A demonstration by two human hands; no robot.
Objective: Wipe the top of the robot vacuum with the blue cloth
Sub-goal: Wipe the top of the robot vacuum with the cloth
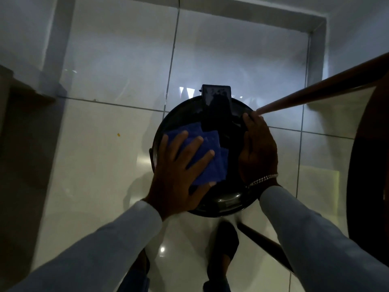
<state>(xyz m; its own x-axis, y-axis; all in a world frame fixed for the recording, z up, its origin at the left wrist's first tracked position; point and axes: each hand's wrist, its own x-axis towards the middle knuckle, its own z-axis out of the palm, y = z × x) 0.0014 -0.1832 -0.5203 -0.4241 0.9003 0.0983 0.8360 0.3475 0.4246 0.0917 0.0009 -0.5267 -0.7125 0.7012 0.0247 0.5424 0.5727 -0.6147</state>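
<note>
The robot vacuum is a round, glossy black disc on the pale tiled floor straight below me. A dark blue folded cloth lies on its left top half. My left hand presses flat on the cloth with its fingers spread. My right hand, a chain bracelet at its wrist, grips the vacuum's right rim. A black rectangular part sits at the vacuum's far edge and reaches towards its centre.
A wooden table leg slants in from the upper right and ends beside my right fingertips. The dark round table top fills the right edge. A second leg and my dark shoe lie just below the vacuum. A wall base runs along the left.
</note>
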